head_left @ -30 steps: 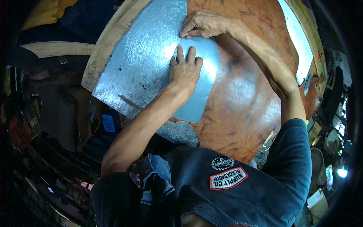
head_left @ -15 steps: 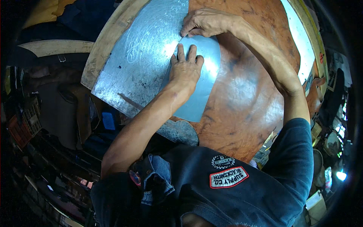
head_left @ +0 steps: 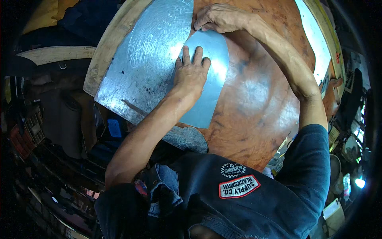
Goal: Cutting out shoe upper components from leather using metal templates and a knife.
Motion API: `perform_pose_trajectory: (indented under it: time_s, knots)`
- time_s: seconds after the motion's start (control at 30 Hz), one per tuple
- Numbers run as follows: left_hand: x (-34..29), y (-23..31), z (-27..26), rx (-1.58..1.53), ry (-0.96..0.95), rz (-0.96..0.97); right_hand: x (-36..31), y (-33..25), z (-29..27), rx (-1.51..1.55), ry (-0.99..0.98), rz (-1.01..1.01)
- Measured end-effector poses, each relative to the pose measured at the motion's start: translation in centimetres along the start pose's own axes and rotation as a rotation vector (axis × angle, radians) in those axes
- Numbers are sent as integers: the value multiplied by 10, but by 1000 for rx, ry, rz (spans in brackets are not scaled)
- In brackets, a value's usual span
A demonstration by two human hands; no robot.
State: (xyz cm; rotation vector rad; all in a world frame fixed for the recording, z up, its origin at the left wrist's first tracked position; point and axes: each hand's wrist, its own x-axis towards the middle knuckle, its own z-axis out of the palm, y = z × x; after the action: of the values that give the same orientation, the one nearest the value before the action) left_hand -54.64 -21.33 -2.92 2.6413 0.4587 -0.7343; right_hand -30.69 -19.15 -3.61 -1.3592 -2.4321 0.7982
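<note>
A smooth grey sheet with a rounded upper end, like a pattern piece (head_left: 217, 75), lies partly over brown mottled leather (head_left: 254, 107) and partly beside a scratched metal sheet (head_left: 139, 67). My left hand (head_left: 191, 71) presses flat on the grey piece, fingers spread. Just beyond its rounded far end, my right hand (head_left: 223, 18) is closed in a pinch, fingertips low against the edge. A tiny part of something thin shows at those fingertips, but its kind is hidden by the fingers.
A wooden board edge (head_left: 97, 59) borders the metal sheet on the left. A dark grey rounded piece (head_left: 187, 139) sits at the near edge. A white strip (head_left: 318, 47) runs along the leather's right side. Red-handled scissors (head_left: 338, 58) rest at far right.
My right hand has moved slightly up, away from me, along the far end of the grey piece. The left hand stays pressed on it; the whole view has shifted a little.
</note>
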Motion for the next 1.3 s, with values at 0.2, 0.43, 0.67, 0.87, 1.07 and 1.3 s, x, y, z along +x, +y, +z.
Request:
perform_pose_trajectory:
  time_s: [0.2, 0.43, 0.67, 0.87, 1.07, 1.3]
  knots:
    - [-3, -3, 7, -7, 62, 21, -9, -43, -6, -86, -11, 331]
    - [-2, 0, 2, -24, 45, 24, -31, -4, 17, -66, 35, 349]
    - [0, -2, 2, -36, 32, 11, -38, -18, 15, -58, 21, 470]
    - [-1, -1, 1, -44, 34, 11, -51, -14, 32, -92, 113, 505]
    - [-2, -3, 3, -43, 41, 18, -61, -17, 37, -141, 156, 513]
    - [0, -2, 3, -40, 27, 11, -66, -29, 48, -106, 204, 602]
